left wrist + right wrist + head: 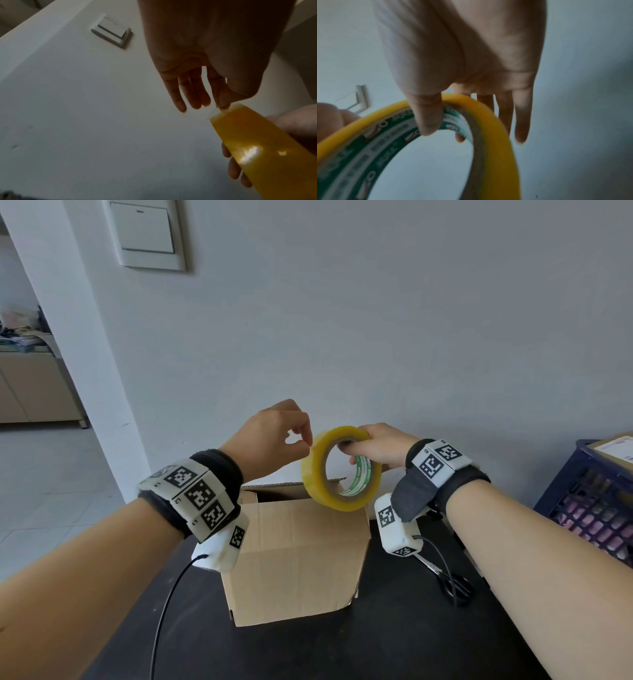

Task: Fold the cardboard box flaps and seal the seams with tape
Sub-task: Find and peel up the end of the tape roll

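Note:
A brown cardboard box (pixel 294 559) stands on the black table (pixel 394 645), with a dark gap showing at the far side of its top. Above its far right corner my right hand (pixel 359 446) holds a yellow tape roll (pixel 340 469) upright, thumb inside the green-printed core, fingers over the outer rim. My left hand (pixel 308 441) pinches at the roll's upper left edge. In the left wrist view, thumb and forefinger (pixel 221 106) meet on a pale loose tape end at the roll (pixel 257 142). The right wrist view shows the thumb (pixel 428 121) pressed into the core (pixel 393 135).
Black-handled scissors (pixel 452 583) lie on the table to the right of the box, under my right wrist. A dark blue crate (pixel 589 501) stands at the far right. A grey wall with a switch plate (pixel 147 234) rises just behind. A cable (pixel 168 604) trails from my left wrist.

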The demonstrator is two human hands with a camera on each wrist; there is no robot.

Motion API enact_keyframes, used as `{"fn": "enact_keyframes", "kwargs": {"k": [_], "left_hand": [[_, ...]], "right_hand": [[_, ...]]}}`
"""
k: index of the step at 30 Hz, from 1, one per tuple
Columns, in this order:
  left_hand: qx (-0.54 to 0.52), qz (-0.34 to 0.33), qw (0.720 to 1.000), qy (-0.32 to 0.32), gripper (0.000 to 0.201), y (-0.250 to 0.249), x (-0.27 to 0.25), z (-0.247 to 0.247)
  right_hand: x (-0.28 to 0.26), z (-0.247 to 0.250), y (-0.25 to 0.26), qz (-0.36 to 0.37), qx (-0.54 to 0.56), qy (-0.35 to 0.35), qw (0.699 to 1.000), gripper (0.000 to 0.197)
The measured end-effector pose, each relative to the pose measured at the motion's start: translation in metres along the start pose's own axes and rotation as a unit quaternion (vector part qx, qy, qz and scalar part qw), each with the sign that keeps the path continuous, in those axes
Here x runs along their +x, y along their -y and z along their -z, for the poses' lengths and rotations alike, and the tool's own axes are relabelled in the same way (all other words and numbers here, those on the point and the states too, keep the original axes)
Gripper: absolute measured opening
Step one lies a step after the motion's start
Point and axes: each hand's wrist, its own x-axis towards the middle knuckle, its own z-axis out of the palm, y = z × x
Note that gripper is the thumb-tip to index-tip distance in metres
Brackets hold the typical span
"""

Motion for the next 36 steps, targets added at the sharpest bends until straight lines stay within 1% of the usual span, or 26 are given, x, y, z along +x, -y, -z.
{"fn": "enact_keyframes", "kwargs": {"k": [2, 5, 8, 10, 13, 15, 17, 18, 20, 22, 24, 25, 27, 29, 30, 32, 35, 36], "left_hand": [[-0.020, 0.010, 1.000, -0.002, 0.005, -0.004, -0.002, -0.001], [-0.028, 0.052, 0.998, -0.010, 0.008, -0.008, -0.004, 0.001], [-0.029, 0.088, 0.996, 0.006, 0.013, -0.011, -0.006, 0.002], [-0.056, 0.106, 0.993, -0.002, 0.014, -0.013, -0.007, 0.002], [-0.109, 0.130, 0.985, -0.021, 0.015, -0.016, -0.008, 0.004], [-0.138, 0.151, 0.979, -0.025, 0.016, -0.016, -0.009, 0.006], [-0.168, 0.171, 0.971, -0.014, 0.015, -0.014, -0.009, 0.010], [-0.182, 0.178, 0.967, 0.000, 0.015, -0.012, -0.008, 0.012], [-0.217, 0.197, 0.956, 0.028, 0.016, -0.008, -0.005, 0.018], [-0.272, 0.221, 0.935, 0.054, 0.016, -0.003, -0.003, 0.021], [-0.304, 0.237, 0.920, 0.073, 0.014, 0.003, -0.004, 0.020], [-0.302, 0.244, 0.919, 0.074, 0.017, 0.006, -0.006, 0.017], [-0.302, 0.256, 0.917, 0.055, 0.022, 0.012, -0.008, 0.010], [-0.328, 0.266, 0.906, 0.031, 0.023, 0.018, -0.011, 0.006], [-0.344, 0.268, 0.900, 0.020, 0.022, 0.020, -0.011, 0.004], [-0.365, 0.269, 0.891, 0.008, 0.022, 0.021, -0.011, 0.004], [-0.375, 0.279, 0.884, -0.008, 0.021, 0.021, -0.010, 0.004], [-0.376, 0.287, 0.881, -0.014, 0.021, 0.021, -0.009, 0.004]], "right_hand": [[-0.003, -0.002, -0.002, 0.003, 0.042, 0.005, 0.999, 0.027], [-0.005, -0.003, -0.003, -0.007, 0.090, 0.000, 0.996, 0.023], [-0.004, -0.003, -0.006, -0.016, 0.162, -0.032, 0.986, 0.034], [-0.002, -0.003, -0.007, -0.019, 0.202, -0.048, 0.978, 0.037], [0.000, -0.003, -0.007, -0.026, 0.205, -0.062, 0.976, 0.031], [0.003, 0.000, -0.008, -0.032, 0.197, -0.087, 0.976, 0.024], [0.007, 0.005, -0.010, -0.048, 0.183, -0.116, 0.975, 0.022], [0.007, 0.008, -0.011, -0.056, 0.179, -0.114, 0.976, 0.023], [0.007, 0.010, -0.011, -0.068, 0.183, -0.073, 0.978, 0.029], [0.006, 0.010, -0.011, -0.082, 0.215, -0.027, 0.973, 0.030], [0.007, 0.010, -0.013, -0.083, 0.258, -0.007, 0.962, 0.027], [0.006, 0.009, -0.014, -0.078, 0.275, -0.004, 0.958, 0.026], [0.005, 0.008, -0.018, -0.063, 0.295, 0.010, 0.953, 0.021], [0.003, 0.007, -0.019, -0.048, 0.302, 0.050, 0.951, 0.017], [0.003, 0.007, -0.021, -0.044, 0.305, 0.069, 0.949, 0.020], [0.003, 0.007, -0.024, -0.038, 0.321, 0.081, 0.943, 0.023], [-0.002, 0.009, -0.026, -0.031, 0.384, 0.081, 0.919, 0.013], [-0.003, 0.009, -0.028, -0.022, 0.410, 0.103, 0.906, 0.016]]}}
